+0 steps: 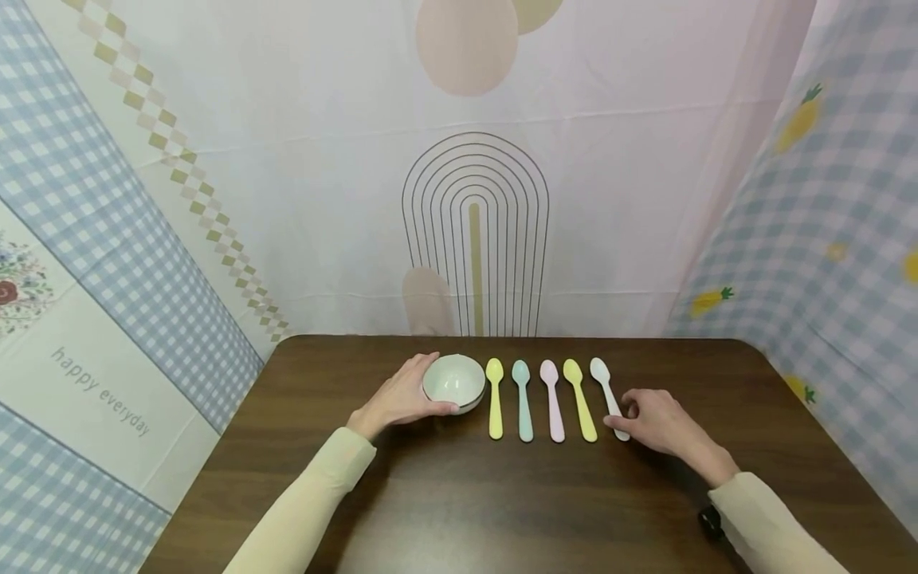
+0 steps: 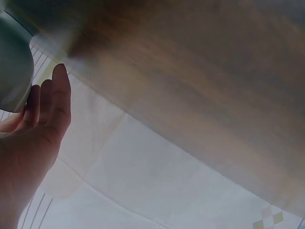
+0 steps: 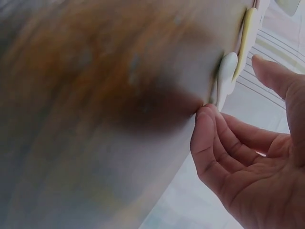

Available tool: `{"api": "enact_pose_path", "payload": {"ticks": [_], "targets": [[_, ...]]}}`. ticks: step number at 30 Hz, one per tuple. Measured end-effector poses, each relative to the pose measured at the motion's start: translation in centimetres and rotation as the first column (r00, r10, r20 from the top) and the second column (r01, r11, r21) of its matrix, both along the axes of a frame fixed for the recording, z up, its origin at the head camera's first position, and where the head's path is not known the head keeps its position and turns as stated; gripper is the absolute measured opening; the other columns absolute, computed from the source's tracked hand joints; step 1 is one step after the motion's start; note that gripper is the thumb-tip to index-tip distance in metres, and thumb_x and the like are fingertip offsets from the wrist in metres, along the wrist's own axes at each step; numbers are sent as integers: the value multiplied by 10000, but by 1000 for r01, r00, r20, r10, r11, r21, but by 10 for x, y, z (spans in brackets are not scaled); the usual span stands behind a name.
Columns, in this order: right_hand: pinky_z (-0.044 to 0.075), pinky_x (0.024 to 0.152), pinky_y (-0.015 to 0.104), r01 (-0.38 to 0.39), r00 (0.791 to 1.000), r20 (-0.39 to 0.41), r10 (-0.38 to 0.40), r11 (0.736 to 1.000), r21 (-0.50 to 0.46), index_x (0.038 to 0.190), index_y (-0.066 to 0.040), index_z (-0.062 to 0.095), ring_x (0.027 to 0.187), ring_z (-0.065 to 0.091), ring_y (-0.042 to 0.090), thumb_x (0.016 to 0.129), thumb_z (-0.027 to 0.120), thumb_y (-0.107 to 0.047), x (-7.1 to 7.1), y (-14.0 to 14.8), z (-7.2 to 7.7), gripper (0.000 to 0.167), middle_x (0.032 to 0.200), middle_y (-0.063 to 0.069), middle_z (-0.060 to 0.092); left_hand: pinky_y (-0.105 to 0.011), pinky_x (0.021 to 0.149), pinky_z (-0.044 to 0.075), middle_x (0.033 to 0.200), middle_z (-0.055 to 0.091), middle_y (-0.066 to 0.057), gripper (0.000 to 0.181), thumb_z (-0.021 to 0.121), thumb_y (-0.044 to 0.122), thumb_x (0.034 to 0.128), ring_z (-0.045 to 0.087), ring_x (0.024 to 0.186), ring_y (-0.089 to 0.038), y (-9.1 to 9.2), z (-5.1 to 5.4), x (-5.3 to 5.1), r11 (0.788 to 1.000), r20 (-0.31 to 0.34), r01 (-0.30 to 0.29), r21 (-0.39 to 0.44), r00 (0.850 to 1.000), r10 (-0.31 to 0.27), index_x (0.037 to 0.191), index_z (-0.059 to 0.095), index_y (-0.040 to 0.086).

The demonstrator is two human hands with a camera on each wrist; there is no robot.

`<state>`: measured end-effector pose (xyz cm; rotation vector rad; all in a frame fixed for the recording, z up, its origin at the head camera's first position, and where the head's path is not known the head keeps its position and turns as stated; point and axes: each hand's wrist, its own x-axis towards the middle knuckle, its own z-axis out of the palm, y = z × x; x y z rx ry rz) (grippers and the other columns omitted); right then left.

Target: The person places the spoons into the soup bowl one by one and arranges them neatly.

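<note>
My left hand (image 1: 405, 395) grips a pale green bowl (image 1: 454, 381) at its left side, thumb along the near rim and fingers round the far side. In the left wrist view, part of the bowl (image 2: 14, 67) shows beside the fingers. My right hand (image 1: 660, 422) is at the handle of a white spoon (image 1: 602, 379), which lies flat at the right end of a row. The right wrist view shows fingertips touching the tabletop near the white spoon (image 3: 226, 74), with the thumb (image 3: 271, 71) held apart from them.
Left of the white spoon lie a yellow spoon (image 1: 579, 399), a pink spoon (image 1: 552, 399), a teal spoon (image 1: 523, 399) and another yellow spoon (image 1: 496, 399) near the bowl. The brown table (image 1: 495, 510) meets a patterned cloth backdrop (image 1: 344, 239) behind.
</note>
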<state>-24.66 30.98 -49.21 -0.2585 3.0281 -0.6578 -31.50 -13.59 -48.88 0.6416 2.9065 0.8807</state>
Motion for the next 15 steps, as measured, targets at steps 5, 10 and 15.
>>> {"api": "enact_pose_path", "payload": {"ticks": [5,10,15], "targets": [[468,666,324,26,1000,12,-26,1000,2,1035,25,757,716,566,140,959,828,-351,-1,-3,2,390,796,18,679,-637,1139,522,1614,543,-186,1149,909,588,768,545,1465,-369,0,1,1,1000,7,-2,-4,1000,2,1651,426,33],[467,660,323,52,998,27,-52,999,4,986,15,757,712,568,149,954,833,-330,-4,-5,1,354,797,25,684,-621,1137,529,1595,557,-185,1150,921,580,764,562,1443,-362,-1,-1,1,1000,16,-2,-1,1000,2,1647,430,32],[471,652,324,65,998,25,-65,998,2,945,13,748,709,569,163,937,848,-286,-6,-7,0,315,817,55,700,-619,1125,535,1581,569,-185,1150,927,579,756,567,1434,-357,-1,-1,-1,1000,7,0,-2,1000,0,1640,437,32]]}}
